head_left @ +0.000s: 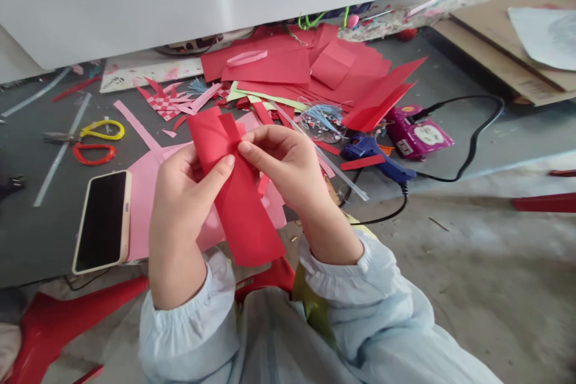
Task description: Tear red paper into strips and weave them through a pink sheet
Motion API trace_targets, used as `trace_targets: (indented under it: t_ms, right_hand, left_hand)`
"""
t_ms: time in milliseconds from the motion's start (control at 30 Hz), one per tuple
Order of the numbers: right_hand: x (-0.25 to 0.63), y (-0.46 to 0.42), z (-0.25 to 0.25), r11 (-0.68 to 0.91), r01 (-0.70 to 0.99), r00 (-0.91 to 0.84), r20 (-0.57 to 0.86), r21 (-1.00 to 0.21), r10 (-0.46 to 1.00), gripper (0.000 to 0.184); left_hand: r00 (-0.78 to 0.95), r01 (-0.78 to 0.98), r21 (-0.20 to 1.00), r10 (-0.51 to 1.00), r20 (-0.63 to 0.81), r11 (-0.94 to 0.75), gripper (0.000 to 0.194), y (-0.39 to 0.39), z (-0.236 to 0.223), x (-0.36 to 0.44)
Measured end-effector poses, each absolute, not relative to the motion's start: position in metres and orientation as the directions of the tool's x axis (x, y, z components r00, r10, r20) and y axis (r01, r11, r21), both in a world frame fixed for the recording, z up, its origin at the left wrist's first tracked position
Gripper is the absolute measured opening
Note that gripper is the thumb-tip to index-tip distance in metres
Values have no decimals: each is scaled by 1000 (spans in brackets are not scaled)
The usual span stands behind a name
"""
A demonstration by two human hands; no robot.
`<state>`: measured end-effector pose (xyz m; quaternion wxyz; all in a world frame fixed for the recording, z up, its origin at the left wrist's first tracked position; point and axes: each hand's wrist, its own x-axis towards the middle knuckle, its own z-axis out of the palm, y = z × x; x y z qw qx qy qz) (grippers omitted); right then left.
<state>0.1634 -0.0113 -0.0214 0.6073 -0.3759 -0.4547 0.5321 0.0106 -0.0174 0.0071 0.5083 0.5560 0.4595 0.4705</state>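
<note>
Between my hands is a folded piece of red paper [247, 216], held tilted above the table's near edge. My left hand [182, 192] grips it from the left, thumb pressed on its face and fingers behind. My right hand [283, 162] pinches the paper's right edge near a narrow folded strip at the upper end. Pink paper sheets [139, 216] lie beneath, partly hidden by my hands. To the left rest a phone [102, 222] and scissors [96, 141] with one yellow and one red handle loop.
A blue glue gun [378, 156] with a black cord lies right, beside a purple box [418, 132]. Red paper sheets [270, 66] and woven pink-red scraps [164, 102] pile up behind. Clear glue sticks [63, 150] lie left. Cardboard [495, 42] sits far right; a white panel [202, 0] spans the back.
</note>
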Motion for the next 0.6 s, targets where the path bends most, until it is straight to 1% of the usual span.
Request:
trace_targets:
  t_ms: [167, 267, 400, 600]
  right_hand:
    - [169, -11, -20, 86, -315, -45, 105, -945, 993, 41]
    - [169, -11, -19, 69, -326, -64, 95, -943, 993, 41]
    - [167, -11, -19, 87, -368, -58, 116, -926, 992, 41]
    - [163, -12, -25, 135, -363, -5, 147, -922, 989, 36]
  left_hand:
    - [91, 15, 999, 995, 51, -52, 21, -18, 6, 11]
    - [109, -32, 999, 993, 38, -35, 23, -19, 6, 12]
    - [129, -59, 998, 991, 23, -15, 24, -20, 8, 14]
    - [114, -61, 998, 993, 21, -15, 16, -21, 10, 17]
